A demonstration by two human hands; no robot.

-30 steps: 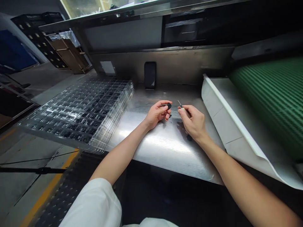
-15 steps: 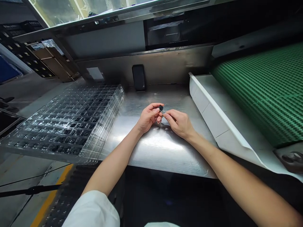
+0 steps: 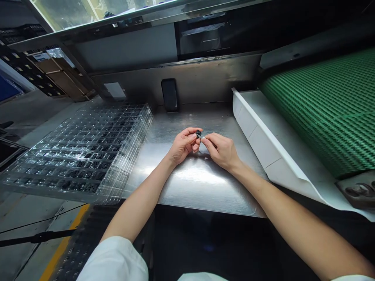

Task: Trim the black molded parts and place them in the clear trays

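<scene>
My left hand [image 3: 182, 145] pinches a small round black part [image 3: 199, 134] between thumb and fingers, just above the steel table [image 3: 193, 183]. My right hand [image 3: 222, 150] is closed around a thin metal tool whose tip touches the black part; most of the tool is hidden in the fingers. The two hands meet fingertip to fingertip at the middle of the table.
A stack of clear plastic trays [image 3: 84, 148] holding several black parts lies to the left. A dark phone [image 3: 169, 95] leans on the back wall. A white chute [image 3: 263, 144] and green conveyor belt [image 3: 325, 109] run along the right.
My hands came together: a second ago the tool tip stood apart from the black part, now it touches it. The view shifted slightly right and down.
</scene>
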